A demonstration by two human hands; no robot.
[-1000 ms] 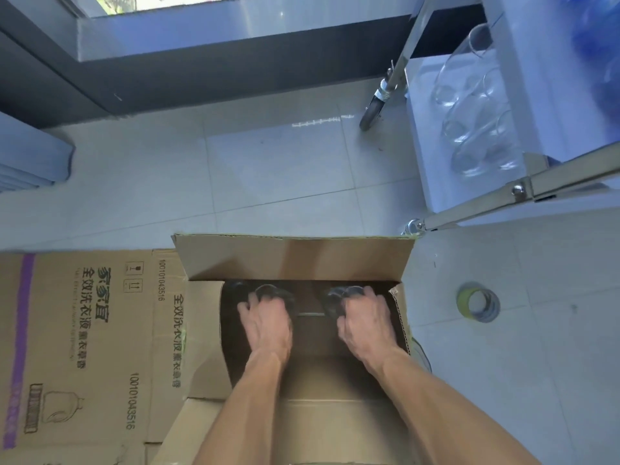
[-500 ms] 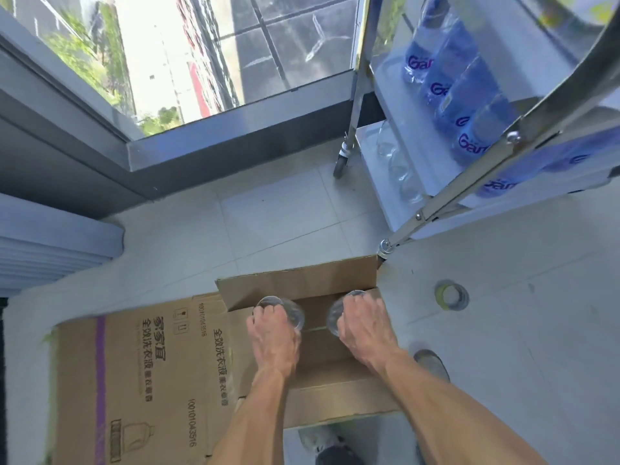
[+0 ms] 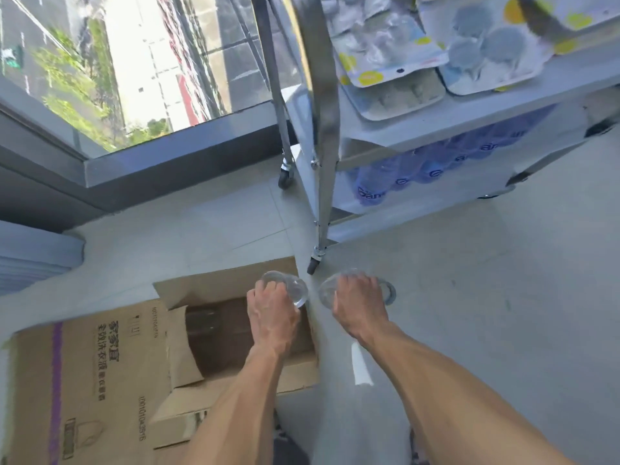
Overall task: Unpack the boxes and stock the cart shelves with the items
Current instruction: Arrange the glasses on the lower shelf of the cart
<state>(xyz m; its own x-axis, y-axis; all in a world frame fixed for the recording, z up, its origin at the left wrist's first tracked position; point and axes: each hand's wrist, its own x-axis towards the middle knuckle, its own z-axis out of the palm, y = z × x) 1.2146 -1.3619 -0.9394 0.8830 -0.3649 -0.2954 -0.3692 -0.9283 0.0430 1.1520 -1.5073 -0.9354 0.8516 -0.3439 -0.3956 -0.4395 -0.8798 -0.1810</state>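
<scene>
An open box sits on the floor, near and left, beside a flat carton further left. The cart stands far right, with packs on its upper shelf and bottles on the shelf below. A window lies far left. A tape roll lies on the floor, right of the box.

Bright daylight, wide-angle view with soft blur

Sun through the window washes the street outside nearly white and lights the floor evenly, with faint shadows; straight cart posts bow toward the edges, and the shelf packages are smeared by motion blur.
</scene>
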